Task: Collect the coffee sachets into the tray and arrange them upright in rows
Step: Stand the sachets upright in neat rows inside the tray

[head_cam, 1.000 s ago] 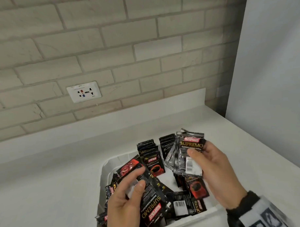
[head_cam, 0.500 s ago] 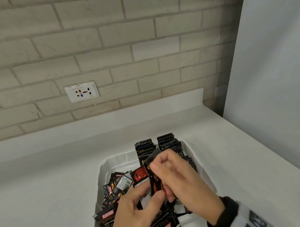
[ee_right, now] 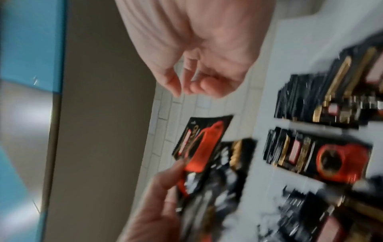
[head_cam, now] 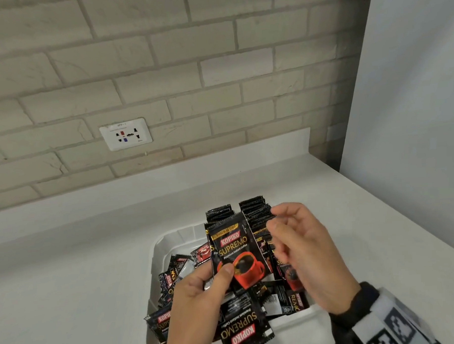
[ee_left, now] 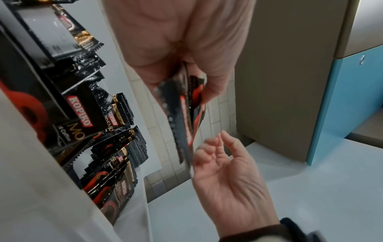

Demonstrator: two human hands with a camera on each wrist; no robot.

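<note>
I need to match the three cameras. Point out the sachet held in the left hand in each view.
Head: the sachet stands face-on at lower centre, pinched by the left hand above the tray.
Left wrist: seen edge-on at centre, hanging below the palm.
Right wrist: blurred at lower centre, above the left thumb.
Shared landmark: the upright rows in the tray.

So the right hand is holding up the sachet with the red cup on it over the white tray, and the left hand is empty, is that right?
Not quite: the hands are swapped. The left hand pinches the sachet with the red cup over the white tray, with more sachets held beneath it. The right hand is empty, fingers loosely curled beside it. The head view shows this.
</note>
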